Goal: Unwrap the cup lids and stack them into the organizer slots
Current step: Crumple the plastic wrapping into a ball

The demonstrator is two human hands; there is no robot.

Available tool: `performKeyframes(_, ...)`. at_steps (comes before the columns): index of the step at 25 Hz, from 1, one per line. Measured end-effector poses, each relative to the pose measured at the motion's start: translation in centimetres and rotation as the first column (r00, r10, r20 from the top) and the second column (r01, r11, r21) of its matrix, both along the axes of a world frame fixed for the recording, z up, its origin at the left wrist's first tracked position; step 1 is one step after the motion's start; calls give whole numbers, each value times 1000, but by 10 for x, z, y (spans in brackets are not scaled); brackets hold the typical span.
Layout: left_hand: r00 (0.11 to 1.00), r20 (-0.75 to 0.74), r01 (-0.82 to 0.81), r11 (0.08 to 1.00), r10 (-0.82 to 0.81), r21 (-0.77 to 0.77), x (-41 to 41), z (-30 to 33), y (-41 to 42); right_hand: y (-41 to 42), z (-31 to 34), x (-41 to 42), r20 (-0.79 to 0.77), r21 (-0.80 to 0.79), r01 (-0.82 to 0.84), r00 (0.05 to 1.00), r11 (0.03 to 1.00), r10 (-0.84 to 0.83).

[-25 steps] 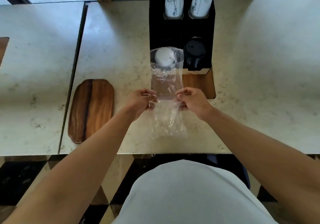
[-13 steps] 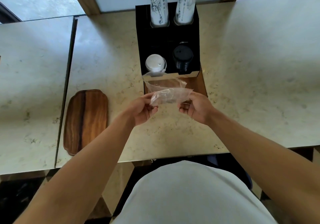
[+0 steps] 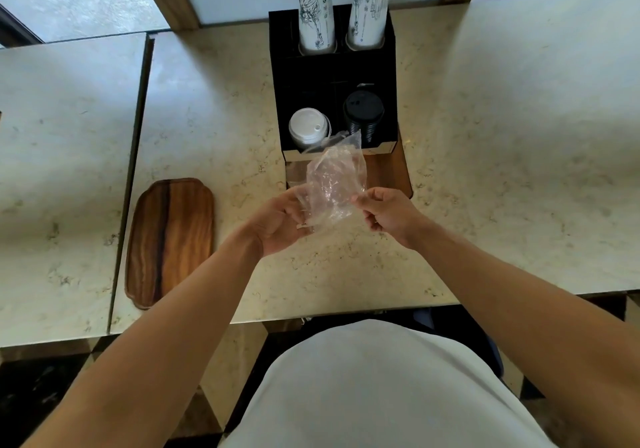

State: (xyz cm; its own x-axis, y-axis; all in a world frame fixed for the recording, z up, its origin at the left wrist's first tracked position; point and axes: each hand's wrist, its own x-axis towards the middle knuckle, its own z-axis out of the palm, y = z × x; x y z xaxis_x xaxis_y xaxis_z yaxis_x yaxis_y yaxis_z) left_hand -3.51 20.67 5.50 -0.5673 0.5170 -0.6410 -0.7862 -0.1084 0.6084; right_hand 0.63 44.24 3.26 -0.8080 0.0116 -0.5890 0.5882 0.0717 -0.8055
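Note:
A black organizer (image 3: 304,77) stands on the marble counter ahead of me. Its front left slot holds a stack of white lids (image 3: 306,129) and its front right slot a stack of black lids (image 3: 363,115). I hold a crumpled clear plastic wrapper (image 3: 335,181) just in front of the organizer. My left hand (image 3: 278,221) grips its lower left edge with the palm turned up. My right hand (image 3: 389,212) pinches its right edge. The wrapper looks empty.
Two tall sleeves of paper cups (image 3: 317,15) stand in the organizer's rear slots. A wooden tray (image 3: 169,240) lies on the counter to my left. A wooden base (image 3: 398,170) juts out under the organizer. A seam (image 3: 133,170) splits two counter slabs.
The long wrapper that hung stretched between my hands is now folded and bunched into a small wad. The white lid stack stands bare in its slot. My view has tilted slightly.

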Motion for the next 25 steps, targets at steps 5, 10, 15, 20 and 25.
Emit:
performKeyframes(5,984,-172,41,999,-44,-15,-4,-6,6,-7,1,-1,-37,218,-47,998,975,56)
performKeyframes(10,968,-223,-159,972,118,-174,-4,1,16,-8,9,-3,-47,118,-190,979,975,197)
performKeyframes(15,979,-203,-60,967,9,-247,-5,-2,13,-7,11,-7,-27,-176,-114,993,978,111)
performKeyframes(20,988,-151,-22,974,-12,-224,-4,-3,14,-11,3,-13,-36,-103,-8,999,995,4)
performKeyframes(25,990,-138,-74,964,39,-256,-6,-3,18,-16,5,-18,-106,-58,33,994,998,-39)
